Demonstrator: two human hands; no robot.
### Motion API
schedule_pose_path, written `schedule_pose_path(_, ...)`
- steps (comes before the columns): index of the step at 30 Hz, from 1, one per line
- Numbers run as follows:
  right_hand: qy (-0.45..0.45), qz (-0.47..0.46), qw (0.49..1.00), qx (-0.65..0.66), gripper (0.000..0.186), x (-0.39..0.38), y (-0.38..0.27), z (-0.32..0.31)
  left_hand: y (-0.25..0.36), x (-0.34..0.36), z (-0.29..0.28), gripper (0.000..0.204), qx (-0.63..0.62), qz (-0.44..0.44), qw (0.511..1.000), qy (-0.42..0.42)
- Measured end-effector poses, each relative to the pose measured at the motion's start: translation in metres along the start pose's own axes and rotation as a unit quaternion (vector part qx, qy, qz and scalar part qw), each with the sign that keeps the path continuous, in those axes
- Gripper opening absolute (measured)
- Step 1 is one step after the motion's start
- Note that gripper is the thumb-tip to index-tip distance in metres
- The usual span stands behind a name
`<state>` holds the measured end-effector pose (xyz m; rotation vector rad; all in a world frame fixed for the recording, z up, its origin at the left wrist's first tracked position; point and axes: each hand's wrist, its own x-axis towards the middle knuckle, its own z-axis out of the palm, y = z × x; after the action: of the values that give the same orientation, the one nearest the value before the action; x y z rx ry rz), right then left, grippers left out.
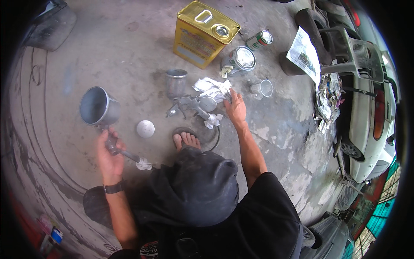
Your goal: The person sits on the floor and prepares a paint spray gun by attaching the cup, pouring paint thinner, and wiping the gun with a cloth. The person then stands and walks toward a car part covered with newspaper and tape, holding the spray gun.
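Note:
My left hand (pixel 110 157) grips a grey spray gun (pixel 113 146) topped by a metal cup (pixel 95 108), white wrapping near its lower end. My right hand (pixel 236 108) reaches to the edge of a crumpled white cloth (pixel 209 85), fingers apart and slightly bent. Beside it lies a second spray gun (pixel 192 103) with white material at one end. A metal cup (pixel 176 86) stands behind that gun. A round pale lid (pixel 145 128) rests on the floor near my bare foot (pixel 186 140). A clear plastic cup (pixel 263 88) is right of my right hand.
A large yellow tin (pixel 198 47) and two smaller cans (pixel 243 58) stand ahead on the concrete floor (pixel 108 43). To the right are tyres (pixel 310 21), a plastic chair (pixel 366 60), newspaper (pixel 302 56), crumpled foil (pixel 327 99) and white car parts or bodywork (pixel 366 121).

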<state>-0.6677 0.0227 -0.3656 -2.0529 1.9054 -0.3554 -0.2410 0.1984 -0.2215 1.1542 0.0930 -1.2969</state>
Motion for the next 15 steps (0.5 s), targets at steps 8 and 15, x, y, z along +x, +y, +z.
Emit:
schedule_pose_path(8,0.04,0.043,0.997,-0.042,0.061,-0.007,0.012,-0.005,-0.003,0.001,-0.004,0.026,-0.014,0.012,1.0,0.023)
schedule_pose_path(15,0.131,-0.087,0.987,-0.039,0.058,-0.036,-0.018,-0.013,0.0,-0.004,-0.002,0.024,-0.016,0.047,0.996,0.07)
